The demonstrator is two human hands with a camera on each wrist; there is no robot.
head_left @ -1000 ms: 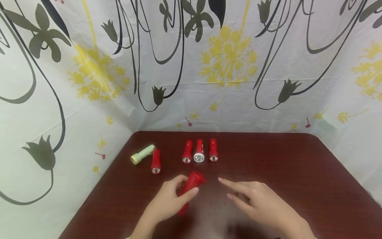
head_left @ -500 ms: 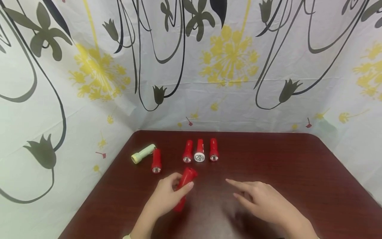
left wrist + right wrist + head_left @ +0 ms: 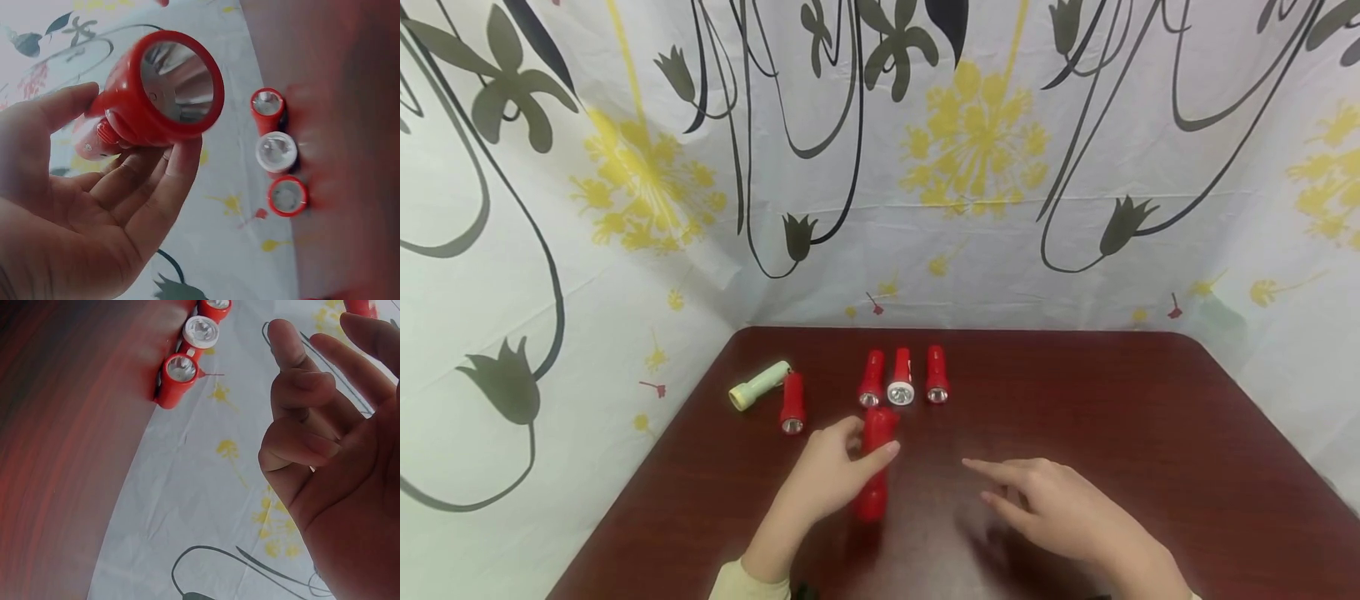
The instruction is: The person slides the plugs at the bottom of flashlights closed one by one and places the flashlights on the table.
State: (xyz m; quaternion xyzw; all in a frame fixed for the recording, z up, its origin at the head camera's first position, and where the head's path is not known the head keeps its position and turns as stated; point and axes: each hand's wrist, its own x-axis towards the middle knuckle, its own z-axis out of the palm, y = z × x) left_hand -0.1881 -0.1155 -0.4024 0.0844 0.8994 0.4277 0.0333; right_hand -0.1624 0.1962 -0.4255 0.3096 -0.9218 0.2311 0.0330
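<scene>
In the head view, my left hand [image 3: 831,475] grips a red flashlight [image 3: 872,496] over the near middle of the table, just in front of a row of standing-apart flashlights. The left wrist view shows the held flashlight [image 3: 128,94] lens-on, its silvery reflector inside a red rim and a ridged red switch on its side. Thumb and fingers wrap its body. My right hand [image 3: 1048,504] hovers to the right, holding nothing; its index finger points out while the others bend loosely, as the right wrist view of that hand [image 3: 337,444] also shows.
At the table's back lie a red flashlight [image 3: 872,375], one with a white rim [image 3: 901,393] and another red one [image 3: 936,373]. Farther left, a pale green flashlight [image 3: 760,385] lies beside a red one [image 3: 793,402]. Patterned cloth [image 3: 925,250] borders the dark red table [image 3: 1075,400].
The held flashlight has shifted slightly left, then toward the back row, and turned from slanted to nearly straight in the head view. My right hand has drifted slightly right.
</scene>
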